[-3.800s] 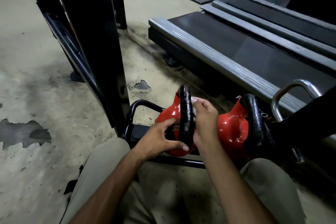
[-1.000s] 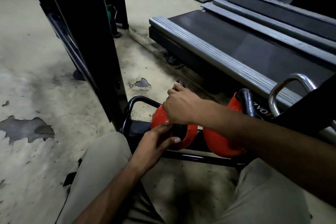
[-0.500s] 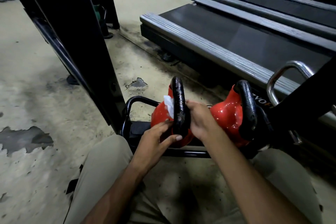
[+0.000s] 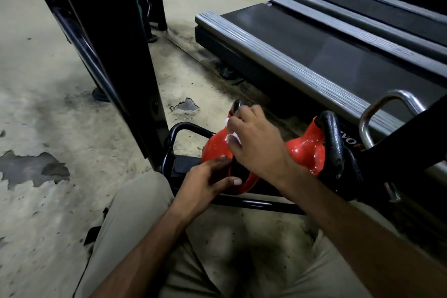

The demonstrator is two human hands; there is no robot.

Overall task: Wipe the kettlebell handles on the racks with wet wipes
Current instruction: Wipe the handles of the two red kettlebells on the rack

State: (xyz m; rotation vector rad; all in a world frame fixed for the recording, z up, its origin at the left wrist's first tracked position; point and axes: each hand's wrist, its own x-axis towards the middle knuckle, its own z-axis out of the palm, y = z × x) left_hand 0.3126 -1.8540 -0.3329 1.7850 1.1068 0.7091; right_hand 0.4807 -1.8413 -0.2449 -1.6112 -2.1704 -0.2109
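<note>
Your right hand sits at the centre of the frame, its fingers curled over the black handle of the centre kettlebell. They clamp a white wet wipe against the handle. Only small bits of the wipe show beside your fingers, and only the top of the handle pokes out above your knuckles.

Just below, your left hand grips the lower side of that red bell. Its fingertips press on the body and its thumb hooks round the lower edge.

The bell stands on a low black rack that runs across the middle of the frame, right in front of your knees. To the right, a second kettlebell, also red, stands on the same rack with its black handle upright. No hand touches it.

A treadmill fills the upper right, and a chrome bar curves at the right edge. Worn, patchy floor spreads over the left, behind a dark upright post.
</note>
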